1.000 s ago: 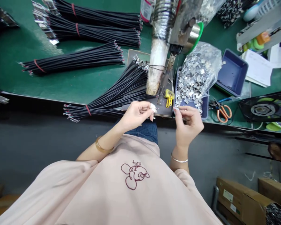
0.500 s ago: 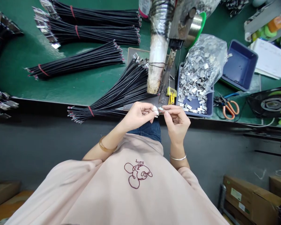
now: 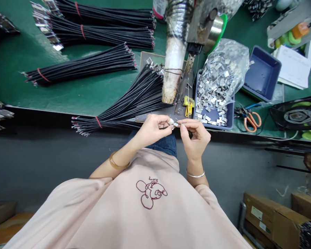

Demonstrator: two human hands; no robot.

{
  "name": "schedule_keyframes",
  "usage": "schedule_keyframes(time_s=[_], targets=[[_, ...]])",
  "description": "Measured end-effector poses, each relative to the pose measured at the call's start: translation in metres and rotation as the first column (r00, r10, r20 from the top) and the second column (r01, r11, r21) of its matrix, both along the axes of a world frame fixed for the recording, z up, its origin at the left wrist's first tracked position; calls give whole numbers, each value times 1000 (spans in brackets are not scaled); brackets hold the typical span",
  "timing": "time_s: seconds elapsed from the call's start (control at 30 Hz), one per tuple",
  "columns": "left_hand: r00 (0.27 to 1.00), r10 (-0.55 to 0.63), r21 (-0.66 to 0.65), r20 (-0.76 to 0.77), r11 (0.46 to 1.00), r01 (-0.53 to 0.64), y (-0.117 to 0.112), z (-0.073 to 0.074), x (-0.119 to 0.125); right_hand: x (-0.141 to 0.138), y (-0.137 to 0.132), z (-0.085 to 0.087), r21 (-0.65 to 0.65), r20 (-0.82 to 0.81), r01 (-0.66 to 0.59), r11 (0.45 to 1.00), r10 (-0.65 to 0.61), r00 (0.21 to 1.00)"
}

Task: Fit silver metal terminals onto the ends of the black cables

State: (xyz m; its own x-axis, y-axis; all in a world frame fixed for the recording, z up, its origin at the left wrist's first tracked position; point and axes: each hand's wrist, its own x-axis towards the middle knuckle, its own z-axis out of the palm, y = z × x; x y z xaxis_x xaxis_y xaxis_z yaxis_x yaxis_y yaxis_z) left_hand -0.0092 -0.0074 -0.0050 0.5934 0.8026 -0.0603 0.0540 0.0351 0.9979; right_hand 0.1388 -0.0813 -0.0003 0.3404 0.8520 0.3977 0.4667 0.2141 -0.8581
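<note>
My left hand [image 3: 157,129] is closed in a pinch, with a white covering on one fingertip. What lies between its fingers is mostly hidden. Facing it, my right hand [image 3: 196,135] pinches a small silver metal connector shell [image 3: 175,124] right at the left fingertips. A thin line shows by the right fingertips, too fine to name. Both hands are just off the table's front edge. Behind them a fanned bundle of black cables [image 3: 134,93], tied with a red band, lies partly on a grey board [image 3: 151,118].
A blue tray [image 3: 230,116] holds loose metal shells and a plastic bag [image 3: 225,65] of them. Above the board hangs a wrapped nozzle [image 3: 170,83]. Orange-handled pliers [image 3: 252,121], a second blue tray [image 3: 263,71] and a fan [image 3: 298,116] are to the right. More cable bundles [image 3: 85,64] lie left.
The metal shell has come slightly left and nearer me, up to the left fingertips. Both hands stay pinched and close together. The view has shifted a little.
</note>
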Motion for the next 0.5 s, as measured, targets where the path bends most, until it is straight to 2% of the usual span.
schedule_keyframes(time_s=[0.13, 0.27, 0.5], targets=[[998, 31, -43, 46, 999, -29, -1, -1, -1, 4, 1, -3, 44, -42, 74, 996, -72, 997], [998, 25, -65, 64, 998, -21, 0, -2, -1, 5, 0, -7, 54, -75, 18, 998, -14, 997], [993, 32, -114, 114, 993, -19, 2, -4, 0, 4, 0, -11, 63, 13, -37, 997, 37, 999]])
